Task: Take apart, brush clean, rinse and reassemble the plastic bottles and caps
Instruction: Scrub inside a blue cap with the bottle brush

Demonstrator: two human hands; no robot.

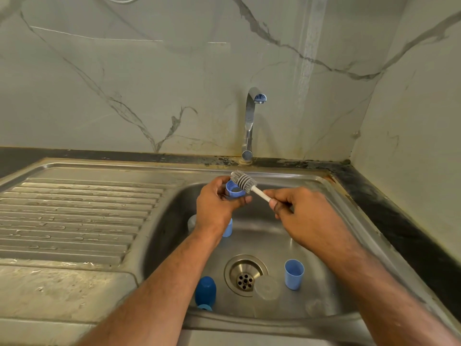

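Over the back of the sink my left hand (218, 202) grips a blue cap (234, 191), its open side facing up. My right hand (296, 208) holds the white handle of a bottle brush (245, 181), whose grey bristled head lies across the cap's rim. In the basin below, a light blue cup-shaped cap (294, 273) stands right of the drain, a dark blue part (205, 292) lies at the front left, and another light blue piece (228, 228) shows partly behind my left wrist. A clear plastic bottle (267, 288) lies beside the drain, hard to make out.
The steel sink (174, 201) has a ribbed draining board (74, 216) on the left and a drain (245, 274) in the middle. A chrome tap (250, 121) stands at the back with no water running. Marble walls close the back and right; dark counter edging runs along them.
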